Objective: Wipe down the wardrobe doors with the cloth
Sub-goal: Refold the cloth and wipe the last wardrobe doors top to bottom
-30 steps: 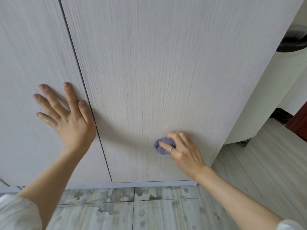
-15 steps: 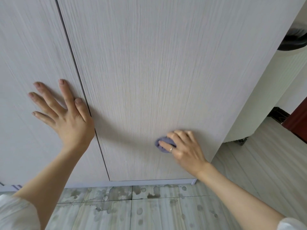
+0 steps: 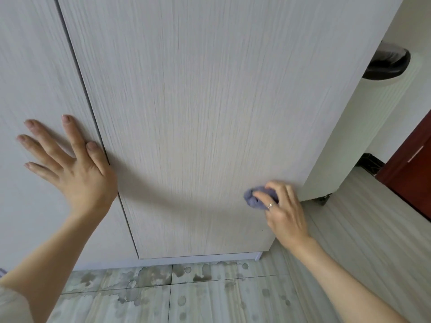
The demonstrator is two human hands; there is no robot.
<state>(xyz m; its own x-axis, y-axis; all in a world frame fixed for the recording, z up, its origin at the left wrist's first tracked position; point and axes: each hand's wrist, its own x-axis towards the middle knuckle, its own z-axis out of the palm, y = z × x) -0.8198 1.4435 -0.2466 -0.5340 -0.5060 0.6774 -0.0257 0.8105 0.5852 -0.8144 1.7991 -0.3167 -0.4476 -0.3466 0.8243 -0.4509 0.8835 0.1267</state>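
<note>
Two pale wood-grain wardrobe doors fill the view, split by a dark vertical gap. My left hand (image 3: 70,169) lies flat with spread fingers on the left door (image 3: 30,73), its thumb along the gap. My right hand (image 3: 283,212) grips a small bunched purple-grey cloth (image 3: 255,198) and presses it against the right door (image 3: 198,108), low down and close to that door's right edge. A ring shows on one finger of the right hand.
A white base strip (image 3: 198,257) runs under the doors. The tiled floor (image 3: 186,297) below carries dark wet blotches. To the right stand a white ribbed cylinder with a black top (image 3: 387,66) and a dark red door (image 3: 410,176).
My right hand has slid the cloth to the right along the lower part of the right door, near its edge. My left hand stays flat on the left door.
</note>
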